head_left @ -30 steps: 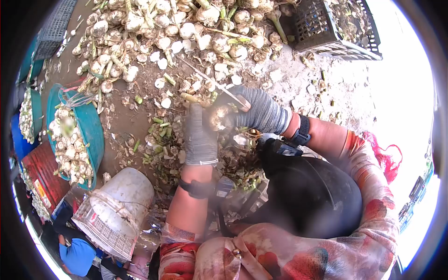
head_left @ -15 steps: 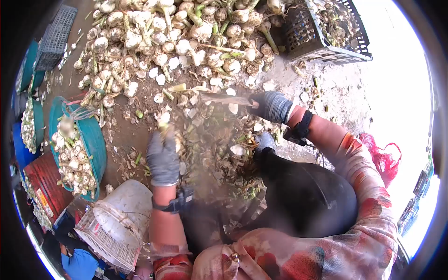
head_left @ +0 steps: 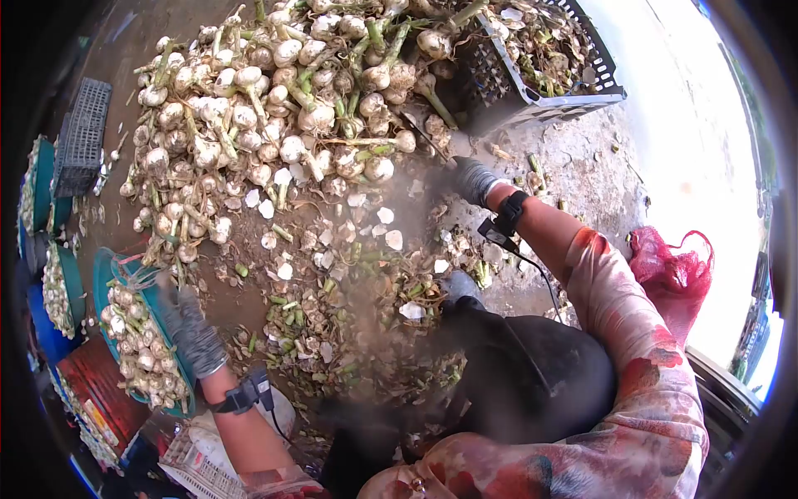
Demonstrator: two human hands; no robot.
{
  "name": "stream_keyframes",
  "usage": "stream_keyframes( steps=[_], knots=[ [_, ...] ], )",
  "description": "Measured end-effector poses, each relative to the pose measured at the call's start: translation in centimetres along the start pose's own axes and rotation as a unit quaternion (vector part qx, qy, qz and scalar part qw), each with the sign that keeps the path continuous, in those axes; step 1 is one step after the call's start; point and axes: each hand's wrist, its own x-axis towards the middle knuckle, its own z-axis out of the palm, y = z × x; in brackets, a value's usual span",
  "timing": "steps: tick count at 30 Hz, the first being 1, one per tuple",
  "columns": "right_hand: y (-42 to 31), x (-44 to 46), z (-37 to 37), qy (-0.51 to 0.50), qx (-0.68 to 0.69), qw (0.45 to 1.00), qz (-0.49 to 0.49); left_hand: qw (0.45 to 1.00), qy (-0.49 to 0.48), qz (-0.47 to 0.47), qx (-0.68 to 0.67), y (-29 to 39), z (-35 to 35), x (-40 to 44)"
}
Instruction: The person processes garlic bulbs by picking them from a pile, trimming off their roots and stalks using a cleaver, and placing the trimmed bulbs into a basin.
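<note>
My left hand (head_left: 189,326), in a grey glove, is over the right rim of the green basin (head_left: 184,384). Its fingers look stretched out and somewhat blurred, with nothing visible in them. Trimmed garlic bulbs (head_left: 143,353) fill the basin. On the other side, my gloved right hand (head_left: 475,181) is closed around a knife (head_left: 430,140), whose thin blade points up and left toward the garlic heap. Garlic bulbs with stalks (head_left: 249,116) make up that heap, in front of both hands.
Cut stalks and skins (head_left: 332,324) litter the ground between my legs. A dark crate (head_left: 573,101) of scraps stands at the upper right. A red mesh bag (head_left: 673,274) lies at the right. More basins, a grey crate (head_left: 81,137) and a red container (head_left: 96,387) line the left.
My left hand has moved left, from above the scraps to the basin's rim. My right hand has moved up toward the heap with the knife, whose blade has turned from pointing left to up-left.
</note>
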Motion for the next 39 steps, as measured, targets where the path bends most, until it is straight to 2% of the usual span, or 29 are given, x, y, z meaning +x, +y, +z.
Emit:
stream_keyframes(
  steps=[1, 2, 3, 4, 5, 6, 7, 8, 9, 10, 11, 13, 15, 17, 19, 20, 21, 23, 24, 26, 29, 30, 31, 32, 33, 34, 35, 37, 39],
  knots=[
    [-2.6, 0.5, -0.3, -0.068, -0.024, 0.997, -0.03, 0.993, -0.099, 0.049, 0.047, 1.3, 4.9, -0.7],
    [-5.0, 0.7, -0.6, -0.105, -0.036, 0.993, -0.045, 0.987, -0.159, 0.033, -0.008, 1.6, 9.3, -1.2],
    [-7.4, 0.8, -1.0, -0.141, -0.046, 0.987, -0.061, 0.975, -0.198, 0.096, 0.038, 2.2, 12.8, -1.4],
    [-9.7, 0.2, -0.9, -0.157, -0.212, 0.954, -0.146, 0.968, -0.215, 0.099, 0.081, 2.2, 15.4, -1.5],
    [-11.5, -0.6, -0.6, -0.167, -0.369, 0.886, -0.227, 0.959, -0.233, 0.101, 0.125, 1.6, 16.9, -1.7],
    [-13.0, -1.6, 0.0, -0.15, -0.154, 0.976, 0.041, 0.961, -0.246, 0.065, 0.106, 0.0, 17.9, -2.1],
    [-13.1, -2.6, 0.7, -0.172, -0.153, 0.973, -0.031, 0.961, -0.259, 0.03, 0.089, -1.0, 18.3, -2.6],
    [-13.1, -3.5, 1.4, -0.191, -0.151, 0.965, -0.103, 0.953, -0.283, 0.041, 0.104, -2.1, 17.6, -3.5],
    [-12.8, -4.0, 3.1, -0.186, -0.048, 0.979, -0.069, 0.944, -0.299, 0.02, 0.137, -4.2, 17.0, -4.4],
    [-14.7, -4.5, 3.1, -0.248, -0.16, 0.95, -0.099, 0.942, -0.303, -0.021, 0.144, -4.8, 16.0, -5.6],
    [-16.5, -6.0, 3.0, -0.268, -0.15, 0.951, -0.033, 0.938, -0.305, -0.064, 0.152, -5.4, 14.6, -7.2],
    [-16.9, -7.1, 3.3, -0.317, -0.188, 0.927, -0.065, 0.942, -0.289, -0.105, 0.13, -6.6, 12.5, -9.2],
    [-17.4, -8.6, 1.6, -0.291, -0.152, 0.941, -0.084, 0.946, -0.251, -0.204, 0.013, -8.3, 11.0, -9.9],
    [-16.9, -9.4, 0.3, -0.265, -0.12, 0.951, -0.102, 0.951, -0.209, -0.225, -0.048, -6.7, 10.9, -9.1],
    [-15.6, -9.8, -0.5, -0.237, -0.135, 0.96, -0.067, 0.954, -0.173, -0.131, 0.205, -5.9, 11.5, -7.4],
    [-14.8, -10.2, -0.7, -0.196, -0.084, 0.975, -0.068, 0.962, -0.185, -0.088, 0.183, -5.2, 12.0, -6.6],
    [-14.4, -10.3, -0.9, -0.182, -0.05, 0.981, -0.034, 0.961, -0.186, -0.091, 0.183, -3.5, 13.1, -5.8],
    [-13.5, -10.2, -1.3, -0.144, -0.09, 0.985, -0.039, 0.872, -0.274, -0.059, 0.402, -0.8, 15.9, -4.5],
    [-13.1, -10.2, -1.2, -0.127, -0.071, 0.989, -0.04, 0.872, -0.275, -0.06, 0.401, -0.7, 16.9, -4.0],
    [-13.4, -10.2, -1.1, -0.132, -0.069, 0.989, -0.021, 0.844, -0.363, -0.116, 0.376, -0.9, 18.7, -3.2],
    [-14.9, -10.3, -1.4, -0.139, -0.056, 0.989, -0.019, 0.876, -0.312, -0.123, 0.346, -3.8, 19.6, -2.8],
    [-15.6, -10.3, -1.6, -0.126, -0.048, 0.99, -0.036, 0.898, -0.322, -0.168, 0.247, -4.1, 19.6, -2.5],
    [-16.3, -10.2, -1.8, -0.112, -0.039, 0.992, -0.053, 0.898, -0.322, -0.168, 0.25, -4.3, 19.4, -2.8],
    [-16.8, -10.0, -2.1, -0.123, -0.027, 0.991, -0.051, 0.947, -0.258, -0.167, 0.091, -4.6, 18.8, -3.7],
    [-18.0, -9.9, -2.7, -0.124, -0.022, 0.991, -0.05, 0.967, -0.186, -0.161, -0.069, -4.0, 17.8, -4.6],
    [-19.4, -9.9, -3.4, -0.129, 0.003, 0.989, -0.066, 0.946, -0.179, -0.202, -0.18, -3.7, 16.7, -5.2],
    [-20.5, -9.7, -3.9, -0.134, 0.027, 0.987, -0.083, 0.947, -0.178, -0.202, -0.177, -3.2, 15.7, -6.0],
    [-22.3, -9.4, -4.3, -0.13, 0.016, 0.983, -0.132, 0.899, -0.172, -0.255, -0.311, 2.0, 13.7, -7.2],
    [-25.1, -9.4, -4.7, -0.094, -0.069, 0.973, -0.201, 0.899, -0.205, -0.243, -0.302, 3.6, 12.7, -8.3]
  ],
)
